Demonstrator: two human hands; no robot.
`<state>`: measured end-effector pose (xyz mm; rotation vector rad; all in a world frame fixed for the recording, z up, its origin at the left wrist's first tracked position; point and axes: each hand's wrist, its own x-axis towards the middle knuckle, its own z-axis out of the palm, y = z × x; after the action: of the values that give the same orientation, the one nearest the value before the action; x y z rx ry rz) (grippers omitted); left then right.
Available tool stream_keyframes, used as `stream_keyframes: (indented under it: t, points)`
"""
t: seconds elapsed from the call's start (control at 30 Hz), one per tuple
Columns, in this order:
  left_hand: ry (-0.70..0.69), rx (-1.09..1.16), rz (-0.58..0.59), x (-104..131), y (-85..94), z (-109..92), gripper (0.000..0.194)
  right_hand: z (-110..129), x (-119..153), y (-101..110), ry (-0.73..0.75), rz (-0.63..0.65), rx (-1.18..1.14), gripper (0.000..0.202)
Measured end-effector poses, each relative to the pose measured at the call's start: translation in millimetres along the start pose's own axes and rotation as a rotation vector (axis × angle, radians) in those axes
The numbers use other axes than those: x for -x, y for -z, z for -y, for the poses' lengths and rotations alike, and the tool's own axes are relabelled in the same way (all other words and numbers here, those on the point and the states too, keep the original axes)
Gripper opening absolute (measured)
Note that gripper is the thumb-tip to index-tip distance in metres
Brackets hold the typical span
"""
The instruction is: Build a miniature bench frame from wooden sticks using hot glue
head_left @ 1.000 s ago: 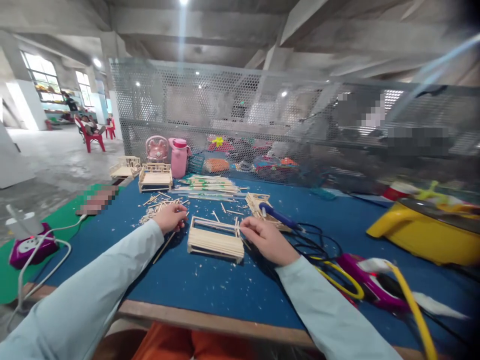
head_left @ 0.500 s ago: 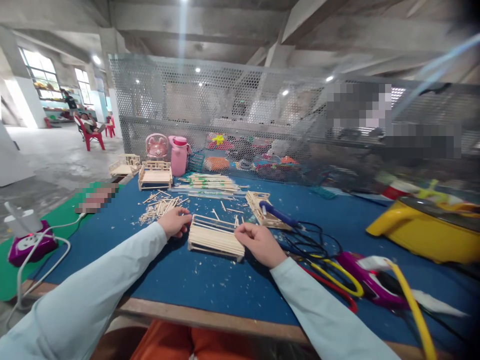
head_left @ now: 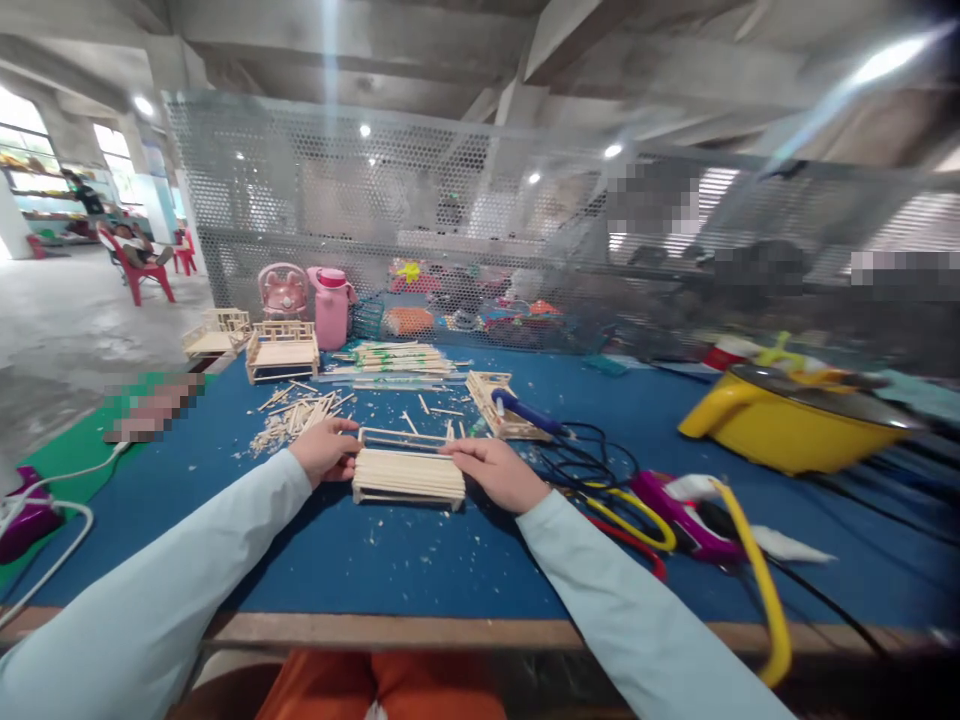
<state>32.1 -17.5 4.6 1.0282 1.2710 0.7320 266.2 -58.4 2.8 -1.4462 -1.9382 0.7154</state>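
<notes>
A small bench-like model of pale wooden sticks (head_left: 409, 477) stands on the blue table in front of me. My left hand (head_left: 326, 452) is closed on its left end, fingers curled at the corner. At the right end, my right hand (head_left: 499, 470) pinches the model near its back edge with thumb and forefinger. Loose short sticks (head_left: 300, 415) lie just behind my left hand. Beyond my right hand, a blue glue gun (head_left: 525, 410) rests against another stick piece (head_left: 487, 390).
Two finished-looking stick models (head_left: 283, 350) and a pink bottle (head_left: 331, 310) stand at the back left. Bundled sticks (head_left: 409, 357) lie behind. A yellow pot (head_left: 795, 425), cables and a purple power strip (head_left: 686, 520) occupy the right side. A perforated metal screen (head_left: 420, 200) borders the table's back.
The view has turned right, so most things appear further left. The stick model looks more level, with both hands still at its ends.
</notes>
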Motion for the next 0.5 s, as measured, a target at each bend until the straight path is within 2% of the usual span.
stream_keyframes:
  t: [0.17,0.33,0.5]
  points:
    - [-0.001,-0.015,0.017,2.7,1.5,0.8,0.036,-0.9,6.8,10.8,-0.041,-0.032,-0.027,0.035]
    - [0.002,-0.013,0.014,2.1,1.4,0.6,0.038,-4.4,6.2,6.6,0.035,-0.048,0.101,0.027]
    - [0.014,-0.017,-0.002,0.1,0.3,0.9,0.039,-6.3,4.4,3.3,0.068,-0.057,0.11,0.022]
